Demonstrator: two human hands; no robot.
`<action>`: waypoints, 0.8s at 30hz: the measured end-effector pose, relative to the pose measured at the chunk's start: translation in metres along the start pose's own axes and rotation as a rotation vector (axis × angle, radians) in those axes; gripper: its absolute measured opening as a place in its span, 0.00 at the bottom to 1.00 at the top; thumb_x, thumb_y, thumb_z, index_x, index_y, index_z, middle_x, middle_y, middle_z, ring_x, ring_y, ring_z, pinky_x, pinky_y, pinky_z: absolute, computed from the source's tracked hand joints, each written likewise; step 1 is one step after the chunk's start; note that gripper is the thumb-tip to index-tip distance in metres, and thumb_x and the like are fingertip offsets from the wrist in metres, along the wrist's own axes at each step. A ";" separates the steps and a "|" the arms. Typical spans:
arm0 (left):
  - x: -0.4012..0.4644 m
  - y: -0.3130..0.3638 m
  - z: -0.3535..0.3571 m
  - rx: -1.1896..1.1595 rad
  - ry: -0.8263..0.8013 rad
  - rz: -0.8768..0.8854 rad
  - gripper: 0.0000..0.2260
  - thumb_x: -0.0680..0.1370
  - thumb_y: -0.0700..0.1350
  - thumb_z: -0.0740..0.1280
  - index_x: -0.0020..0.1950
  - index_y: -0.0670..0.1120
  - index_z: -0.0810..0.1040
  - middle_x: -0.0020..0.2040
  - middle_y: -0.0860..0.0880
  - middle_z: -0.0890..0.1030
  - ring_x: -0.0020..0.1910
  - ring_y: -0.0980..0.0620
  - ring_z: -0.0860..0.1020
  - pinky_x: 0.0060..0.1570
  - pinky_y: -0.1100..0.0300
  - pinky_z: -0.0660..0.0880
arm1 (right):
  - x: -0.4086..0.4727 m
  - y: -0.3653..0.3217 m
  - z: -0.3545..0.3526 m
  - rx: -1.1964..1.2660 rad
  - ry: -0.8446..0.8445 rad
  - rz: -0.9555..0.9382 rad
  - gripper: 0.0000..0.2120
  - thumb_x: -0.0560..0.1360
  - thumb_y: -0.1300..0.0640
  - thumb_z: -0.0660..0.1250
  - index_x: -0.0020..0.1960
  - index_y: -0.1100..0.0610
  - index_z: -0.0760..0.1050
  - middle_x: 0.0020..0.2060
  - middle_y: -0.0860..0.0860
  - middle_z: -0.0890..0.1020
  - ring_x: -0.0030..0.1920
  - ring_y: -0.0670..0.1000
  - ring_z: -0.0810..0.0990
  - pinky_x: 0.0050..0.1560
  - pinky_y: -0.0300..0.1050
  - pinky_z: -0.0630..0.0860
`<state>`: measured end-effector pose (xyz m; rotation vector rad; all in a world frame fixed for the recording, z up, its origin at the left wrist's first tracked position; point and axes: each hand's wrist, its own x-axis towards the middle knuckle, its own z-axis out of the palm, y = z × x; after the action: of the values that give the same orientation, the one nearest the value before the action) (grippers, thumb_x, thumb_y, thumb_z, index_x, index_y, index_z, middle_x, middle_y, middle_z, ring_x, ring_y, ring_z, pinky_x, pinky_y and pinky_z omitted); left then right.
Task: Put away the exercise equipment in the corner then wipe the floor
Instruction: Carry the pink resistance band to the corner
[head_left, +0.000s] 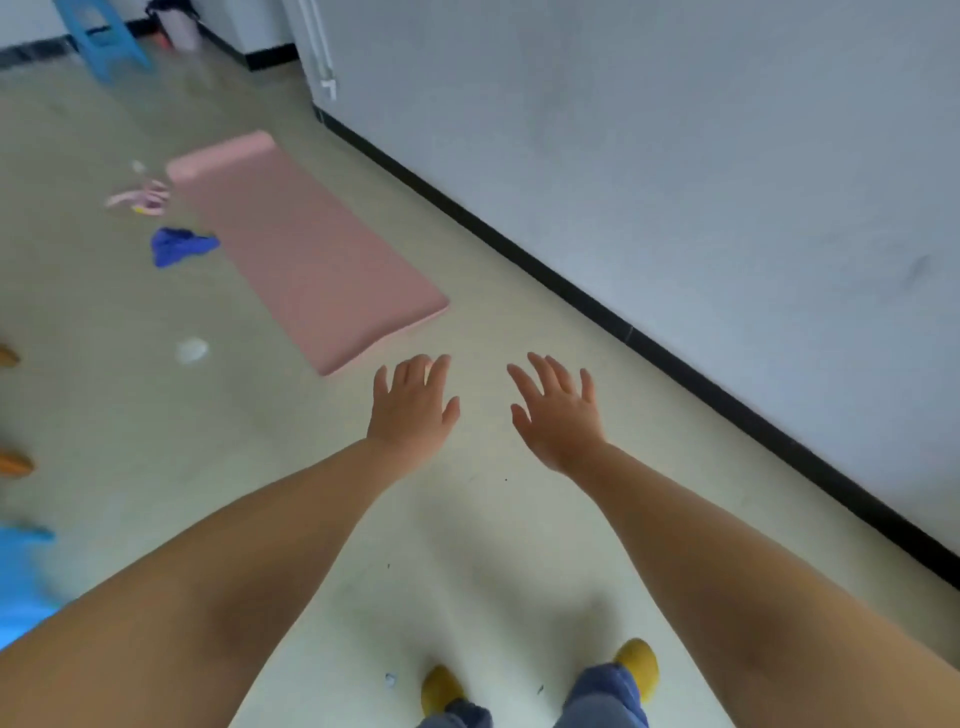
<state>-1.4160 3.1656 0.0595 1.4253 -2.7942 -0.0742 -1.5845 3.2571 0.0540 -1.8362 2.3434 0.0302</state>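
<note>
Exercise equipment lies scattered, none of it put away yet as far as this view shows. A pink mat (306, 249) is spread flat on the floor (493, 545), running from about 11 o'clock down toward the centre, its near corner just beyond the left hand (413, 410). Beside the mat's far end, at roughly 10 o'clock, sits a tangle of pink straps or bands (143, 198), too blurred to name with certainty. Just nearer than that lies a crumpled blue cloth (179, 246), which I judge to be the wiping rag. A small white scrap (191, 350) rests on the floor at about 9 o'clock from the hands.

Both arms reach forward and down. The left hand hovers with fingers straight and slightly spread, holding nothing. The right hand (558, 415), at about 1 o'clock from centre, is likewise empty, its fingers fanned apart. Neither hand touches the mat.

By my reading the task is at its very start: the mat needs rolling or folding and carrying to the corner, the straps gathered, and the floor wiping has not begun. A blue stool (106, 39) stands far off at 11 o'clock near the wall (675, 156).
</note>
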 end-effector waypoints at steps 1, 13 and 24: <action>-0.007 -0.028 -0.003 -0.003 0.010 -0.040 0.25 0.79 0.53 0.57 0.74 0.46 0.60 0.69 0.45 0.68 0.69 0.45 0.65 0.70 0.44 0.57 | 0.012 -0.025 -0.001 -0.006 -0.008 -0.047 0.26 0.82 0.45 0.46 0.78 0.47 0.45 0.78 0.50 0.48 0.77 0.53 0.45 0.75 0.61 0.42; -0.022 -0.243 -0.009 -0.081 0.026 -0.457 0.24 0.82 0.55 0.49 0.76 0.47 0.56 0.71 0.45 0.63 0.71 0.45 0.62 0.72 0.43 0.53 | 0.161 -0.228 -0.009 -0.120 -0.026 -0.455 0.26 0.82 0.46 0.47 0.78 0.48 0.46 0.78 0.51 0.48 0.77 0.52 0.46 0.74 0.59 0.44; 0.109 -0.430 -0.025 -0.063 0.049 -0.649 0.25 0.82 0.56 0.49 0.76 0.47 0.54 0.72 0.45 0.63 0.70 0.46 0.62 0.72 0.44 0.55 | 0.392 -0.364 -0.027 -0.191 -0.011 -0.678 0.25 0.82 0.47 0.48 0.78 0.49 0.48 0.77 0.52 0.50 0.77 0.53 0.49 0.74 0.62 0.46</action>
<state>-1.1313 2.8245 0.0635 2.2037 -2.1517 -0.1219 -1.3262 2.7876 0.0560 -2.6099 1.6392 0.1818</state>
